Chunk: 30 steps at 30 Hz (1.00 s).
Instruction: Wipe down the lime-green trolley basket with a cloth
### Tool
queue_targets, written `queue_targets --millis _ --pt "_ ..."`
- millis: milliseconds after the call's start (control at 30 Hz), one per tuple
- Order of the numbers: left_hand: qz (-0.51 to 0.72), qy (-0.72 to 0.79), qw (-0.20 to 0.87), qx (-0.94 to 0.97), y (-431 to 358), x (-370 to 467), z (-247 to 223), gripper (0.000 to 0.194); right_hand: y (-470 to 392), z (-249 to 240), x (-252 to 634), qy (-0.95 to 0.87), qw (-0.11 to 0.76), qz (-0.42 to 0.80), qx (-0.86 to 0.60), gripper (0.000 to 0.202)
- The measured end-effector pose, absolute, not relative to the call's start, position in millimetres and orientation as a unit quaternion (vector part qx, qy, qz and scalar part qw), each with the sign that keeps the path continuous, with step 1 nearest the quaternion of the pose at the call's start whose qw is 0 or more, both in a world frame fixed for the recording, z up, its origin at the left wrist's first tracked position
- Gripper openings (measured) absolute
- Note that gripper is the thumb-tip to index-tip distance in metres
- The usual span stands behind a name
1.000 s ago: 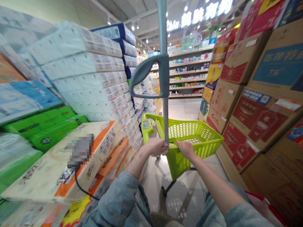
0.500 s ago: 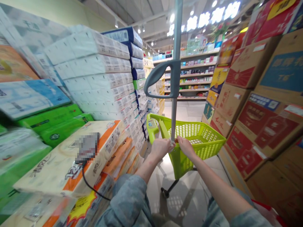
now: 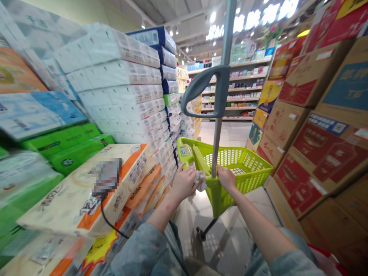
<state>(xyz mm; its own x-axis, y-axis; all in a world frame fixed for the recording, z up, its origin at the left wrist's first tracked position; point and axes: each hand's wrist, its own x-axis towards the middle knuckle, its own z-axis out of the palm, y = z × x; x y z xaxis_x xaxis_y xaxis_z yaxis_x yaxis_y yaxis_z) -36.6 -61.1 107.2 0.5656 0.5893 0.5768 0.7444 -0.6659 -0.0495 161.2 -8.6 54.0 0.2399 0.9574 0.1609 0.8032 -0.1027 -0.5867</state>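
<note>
Your left hand point(image 3: 185, 181) is closed on a crumpled white wipe point(image 3: 200, 181), judged soft, light and best held bunched, just beside the green cart point(image 3: 250, 177). The cart, standing before you, appears stiff plastic, its rim a sound hold; your right hand point(image 3: 226, 178), forearm extended, meets it beside the pole point(image 3: 217, 143), finger closure undetermined.

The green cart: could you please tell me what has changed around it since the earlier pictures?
The left hand, holding a crumpled white wad, has moved left, away from the pole. The right hand stays beside the pole; the cart stays upright.
</note>
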Motion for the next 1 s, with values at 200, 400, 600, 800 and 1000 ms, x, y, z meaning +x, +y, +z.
queue_targets --millis 200,400,600,800,1000 --pt "-0.245 -0.392 0.157 -0.873 -61.9 -36.9 98.8 0.028 -2.5 56.1 155.6 -0.592 0.278 0.135 -0.745 0.060" --pt "-0.220 -0.348 0.257 -0.874 -68.6 -37.7 73.2 0.044 2.9 54.2 153.1 -0.599 0.260 0.123 -0.747 0.062" --pt "-0.252 -0.406 0.144 -0.867 -51.1 -54.3 97.5 0.033 8.3 51.3 148.1 -0.607 0.250 0.117 -0.745 0.063" --pt "-0.147 -0.433 0.082 -0.886 -31.2 -39.9 123.7 0.039 10.3 54.4 147.3 -0.596 0.240 0.122 -0.757 0.062" --pt "-0.038 -0.468 0.054 -0.882 -18.4 -19.7 133.2 0.057 4.2 58.3 150.4 -0.596 0.239 0.125 -0.756 0.060"
